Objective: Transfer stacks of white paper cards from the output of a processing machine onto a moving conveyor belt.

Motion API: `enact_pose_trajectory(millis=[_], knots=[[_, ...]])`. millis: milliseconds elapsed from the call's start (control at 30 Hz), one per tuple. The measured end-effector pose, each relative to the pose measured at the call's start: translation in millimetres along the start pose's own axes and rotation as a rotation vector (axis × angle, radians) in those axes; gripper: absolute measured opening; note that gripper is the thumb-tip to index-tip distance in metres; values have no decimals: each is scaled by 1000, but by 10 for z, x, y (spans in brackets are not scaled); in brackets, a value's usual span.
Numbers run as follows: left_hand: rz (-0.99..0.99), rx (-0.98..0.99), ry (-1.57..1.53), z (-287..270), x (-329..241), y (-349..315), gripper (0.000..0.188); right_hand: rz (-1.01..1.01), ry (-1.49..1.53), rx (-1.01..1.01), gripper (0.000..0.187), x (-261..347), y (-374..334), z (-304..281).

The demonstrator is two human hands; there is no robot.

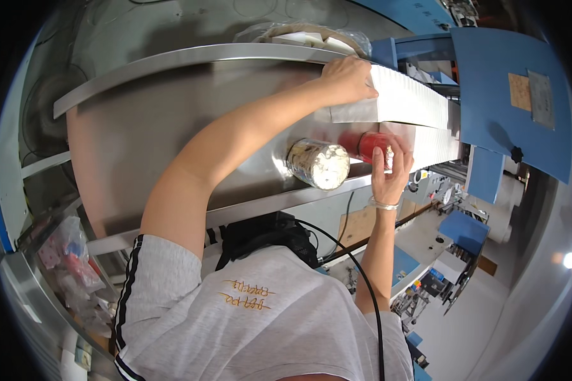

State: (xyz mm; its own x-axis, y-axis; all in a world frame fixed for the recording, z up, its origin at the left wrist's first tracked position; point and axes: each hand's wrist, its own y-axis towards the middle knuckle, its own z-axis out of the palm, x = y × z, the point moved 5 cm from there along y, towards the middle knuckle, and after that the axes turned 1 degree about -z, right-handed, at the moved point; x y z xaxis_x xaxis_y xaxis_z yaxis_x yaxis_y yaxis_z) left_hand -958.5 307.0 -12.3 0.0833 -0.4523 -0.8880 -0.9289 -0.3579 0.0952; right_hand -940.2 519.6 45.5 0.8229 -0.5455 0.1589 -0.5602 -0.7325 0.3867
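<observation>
My left hand (pixel 348 81), fingers bent, grips the near end of a long row of thin white folded paper pieces (pixel 413 98). These stand packed on edge in a metal trough. A second white row (pixel 435 145) runs alongside it. My right hand (pixel 393 171) has its fingers curled round a red cylinder (pixel 370 146), which lies on the metal against the end of that second row. Just left of the red cylinder, a clear jar-like cylinder (pixel 318 164) with pale, shiny contents touches nothing of my hands.
The steel trough (pixel 190 114) has raised rims along both long sides. Beyond its far rim sits a plastic-lined bag (pixel 311 39) of white pieces. Blue machine panels (pixel 489 82) rise at the right. A black cable (pixel 368 279) hangs by my right arm. Plastic bags (pixel 73 254) lie at lower left.
</observation>
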Motion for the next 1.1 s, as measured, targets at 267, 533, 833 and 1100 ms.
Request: enact_pose_trajectory(millis=[267,533,833,1100], knots=[[-4,-41,86,50,-54,-6,39,414,643,332,61,229,-455,267],[-29,53,94,-4,-135,12,40,87,350,274,107,676,-456,347],[-3,39,160,-21,-78,18,41,146,440,295,108,756,-451,456],[43,-3,223,-20,-85,3,48,199,197,35,30,54,-301,66]])
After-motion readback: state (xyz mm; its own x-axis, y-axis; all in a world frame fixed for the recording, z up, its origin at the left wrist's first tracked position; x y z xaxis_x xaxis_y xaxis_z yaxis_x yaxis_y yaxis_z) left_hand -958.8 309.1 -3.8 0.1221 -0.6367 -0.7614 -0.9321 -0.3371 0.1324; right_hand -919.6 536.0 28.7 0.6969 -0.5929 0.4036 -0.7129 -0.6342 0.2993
